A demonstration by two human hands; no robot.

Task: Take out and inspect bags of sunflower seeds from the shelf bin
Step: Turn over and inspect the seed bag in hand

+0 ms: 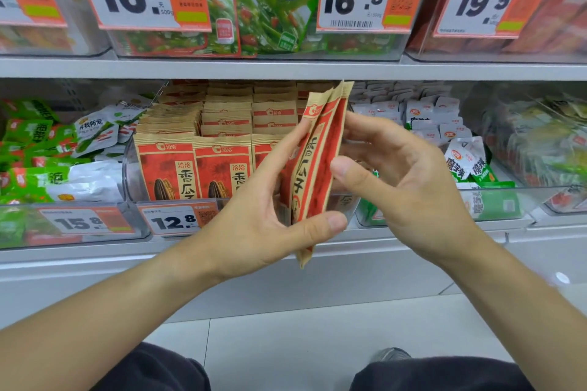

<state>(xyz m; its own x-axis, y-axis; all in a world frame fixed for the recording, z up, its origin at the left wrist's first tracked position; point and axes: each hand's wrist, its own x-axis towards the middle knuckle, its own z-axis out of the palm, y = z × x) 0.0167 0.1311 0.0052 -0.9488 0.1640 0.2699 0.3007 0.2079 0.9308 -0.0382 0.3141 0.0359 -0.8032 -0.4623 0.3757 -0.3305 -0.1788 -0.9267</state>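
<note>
Both forearms reach in from the lower corners and meet in front of the lower shelf. Left hand (254, 216): palm turned toward 3 o'clock, fingers extended up along the near face of the held bags (319, 165), thumb pressing their lower edge. It holds them. Right hand (409, 187): palm facing 9 o'clock, fingers loosely spread behind the bags, thumb tip touching their right edge; contact of the far fingers cannot be told.

Held bags: at least two, red and kraft-brown, stacked face to face, seen nearly edge-on. Long axis near vertical, top tilted toward 1 o'clock, bottom corner toward 7 o'clock. They sit in front of the clear shelf bin (130, 168), right of centre.

Bin holds rows of matching bags (193, 168), upright, fronts toward the viewer. Price tag (173, 220) on bin front reads 12.8.
</note>
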